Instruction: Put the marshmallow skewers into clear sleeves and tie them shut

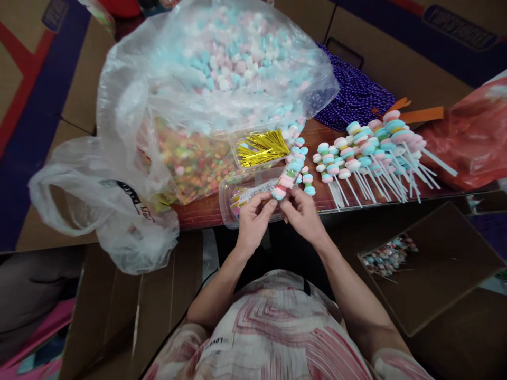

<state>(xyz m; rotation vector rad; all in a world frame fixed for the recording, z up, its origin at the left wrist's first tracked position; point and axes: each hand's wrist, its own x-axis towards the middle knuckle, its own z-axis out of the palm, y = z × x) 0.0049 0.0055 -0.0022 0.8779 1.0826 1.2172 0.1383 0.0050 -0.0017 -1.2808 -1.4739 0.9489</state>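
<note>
A candy skewer [285, 181] of pink, blue, red and green pieces is pinched at its near end between both hands, its far end tilted away from me. My left hand [254, 219] closes on it with thumb and finger. From the other side, my right hand [303, 214] has its fingers closed at the same end; a clear wrapper seems to cover the candy. Just beyond lie a clear plastic tub [226, 211] with printed labels and a tray of gold twist ties [263, 148]. Loose candies [307, 179] sit to the right of the skewer.
Many candy skewers with white sticks [368, 153] lie piled at right. Big clear bags hold pastel candies [237, 63] and fruit-coloured candies [202, 163]. Purple bead strings [350, 95], a red bag [467, 137] and large cardboard boxes [392, 58] surround the table. An open box [443, 279] below holds wrapped skewers.
</note>
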